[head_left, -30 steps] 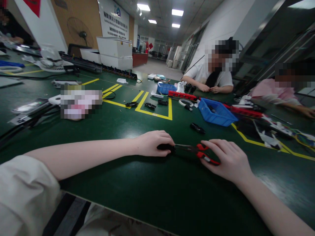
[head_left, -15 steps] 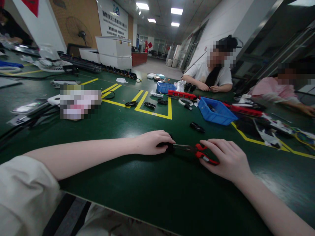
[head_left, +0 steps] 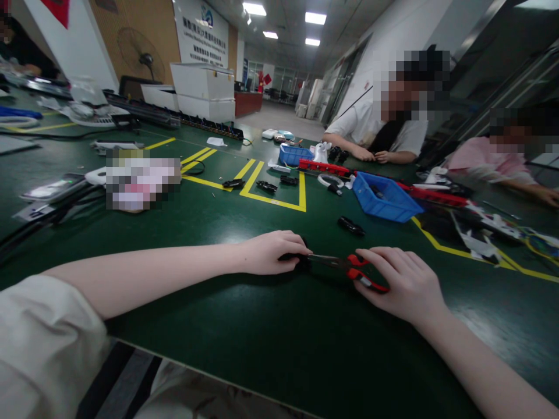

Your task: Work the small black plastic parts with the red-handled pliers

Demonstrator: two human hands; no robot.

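Note:
Red-handled needle-nose pliers (head_left: 358, 269) are gripped by my right hand (head_left: 404, 282), the fingers around the handles. Their slim metal jaws point left and reach a small black part (head_left: 302, 262) that my left hand (head_left: 277, 253) pinches. Most of that black part is hidden behind the left fingers, so its kind does not show. Both hands are low over the green table (head_left: 262, 326). A similar-looking black piece (head_left: 350, 226) lies beyond the pliers, touched by neither hand.
Several black pieces (head_left: 266, 186) lie in and near yellow tape markings. A blue bin (head_left: 386, 198) stands right of them, with a smaller blue bin (head_left: 296, 155) farther back. A cable bundle (head_left: 56, 209) lies at left. Across the table sits a co-worker (head_left: 384, 128).
The co-worker across the table has shifted their head and upper body to the right. My hands and the pliers hold almost the same position.

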